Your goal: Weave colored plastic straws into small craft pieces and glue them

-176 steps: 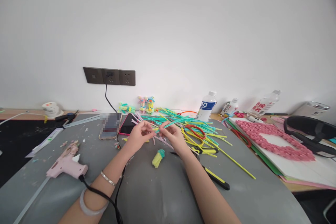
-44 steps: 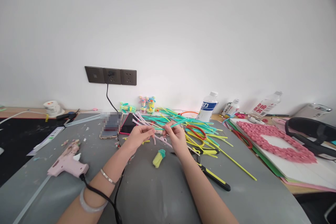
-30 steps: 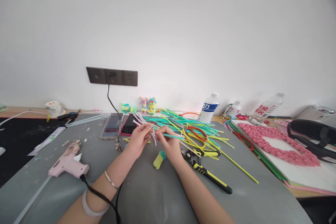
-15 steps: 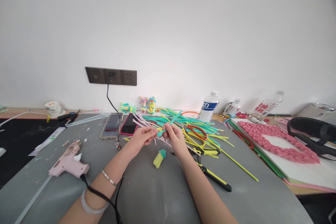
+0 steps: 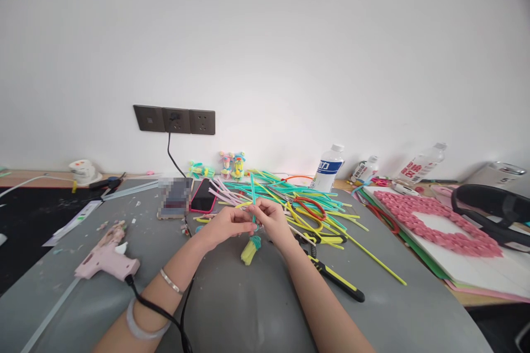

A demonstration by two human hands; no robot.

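My left hand (image 5: pixel 223 224) and my right hand (image 5: pixel 269 218) meet over the grey table (image 5: pixel 232 298), both pinched on a teal pipe cleaner (image 5: pixel 252 193) that stands nearly upright between the fingertips. A few pale pink strands seem to be caught in my left fingers too. Just below the hands lies a small yellow and teal bundle (image 5: pixel 250 249). Behind them spreads a heap of teal and yellow pipe cleaners (image 5: pixel 306 204).
A pink glue gun (image 5: pixel 105 258) lies at the left, its black cord running under my left forearm. Black and yellow pliers (image 5: pixel 331 278) sit right of my right arm. Two phones (image 5: pixel 176 197) lie ahead; a pink heart board (image 5: pixel 434 220), bottles (image 5: pixel 327 168) and wall sockets (image 5: pixel 174 119) are farther off.
The teal pipe cleaner has swung from slanting up to the right to nearly upright. Both hands have dropped slightly toward the yellow bundle and stayed pinched together.
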